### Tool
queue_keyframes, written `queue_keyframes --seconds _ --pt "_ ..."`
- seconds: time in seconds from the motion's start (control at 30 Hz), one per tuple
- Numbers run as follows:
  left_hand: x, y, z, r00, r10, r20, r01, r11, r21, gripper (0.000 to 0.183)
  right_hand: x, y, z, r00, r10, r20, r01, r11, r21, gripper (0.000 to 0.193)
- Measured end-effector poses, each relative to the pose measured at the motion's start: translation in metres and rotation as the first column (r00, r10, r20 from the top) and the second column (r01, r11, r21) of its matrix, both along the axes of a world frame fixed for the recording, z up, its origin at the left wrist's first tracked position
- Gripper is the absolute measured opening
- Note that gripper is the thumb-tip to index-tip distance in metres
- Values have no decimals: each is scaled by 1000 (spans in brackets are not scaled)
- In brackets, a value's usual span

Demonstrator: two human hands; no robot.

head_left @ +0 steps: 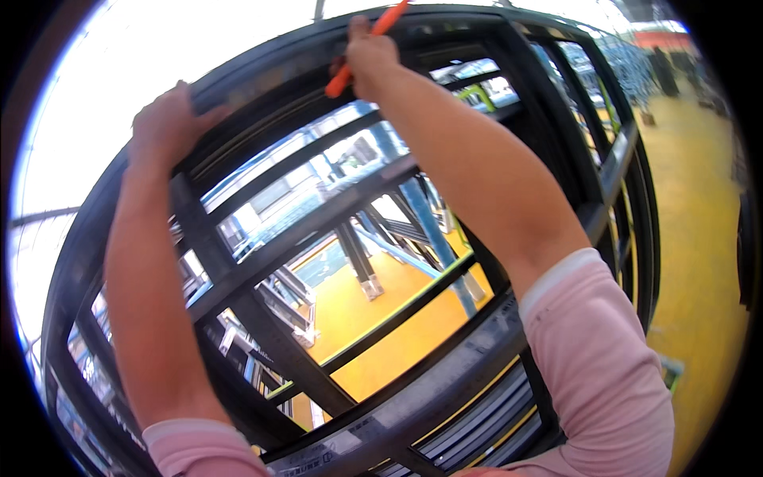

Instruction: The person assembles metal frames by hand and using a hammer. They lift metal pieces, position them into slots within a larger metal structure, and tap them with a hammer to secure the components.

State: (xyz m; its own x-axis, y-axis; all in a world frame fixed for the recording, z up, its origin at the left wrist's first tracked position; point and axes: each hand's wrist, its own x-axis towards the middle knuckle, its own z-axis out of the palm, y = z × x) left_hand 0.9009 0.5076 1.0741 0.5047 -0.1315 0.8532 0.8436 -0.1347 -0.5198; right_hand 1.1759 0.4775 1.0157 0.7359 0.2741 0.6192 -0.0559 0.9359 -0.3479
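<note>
In front of me stands a large dark window frame (318,246) with several bars and openings. My left hand (168,123) rests on its upper edge at the left, the thumb stretched out along the dark profile and the other fingers partly out of sight behind it. Farther right, near the top of the frame, my right hand (371,60) is closed round an orange tool (342,82), long and slim. Its upper end sticks out above the fist and its lower end below; the kind of tool cannot be made out.
Through the openings show a yellow floor (358,334), blue posts (433,230) and racks of dark profiles (282,302). More dark frames (624,171) stand at the right. Several grey lengths of profile (493,425) lie low behind the frame. A yellow walkway (691,222) runs along the right.
</note>
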Motion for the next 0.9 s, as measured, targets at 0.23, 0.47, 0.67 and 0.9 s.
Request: queue_keyframes --seconds 0.23,0.47,0.67,0.9 --pt "6 -21 -9 999 46 30 -44 997 -61 70 94 -24 -89 972 -233 -17 234 972 18 39" --pt "0 -1 0 995 95 12 -95 995 -27 74 158 -34 -106 923 24 -384 -10 999 38 45" --pt "-2 -1 4 996 81 22 -81 996 -26 72 216 -69 -167 59 -801 595 989 -33 -142 37" --pt "-8 7 11 997 74 25 -74 997 25 68 277 -167 -173 -192 -442 876 908 -418 -12 28"
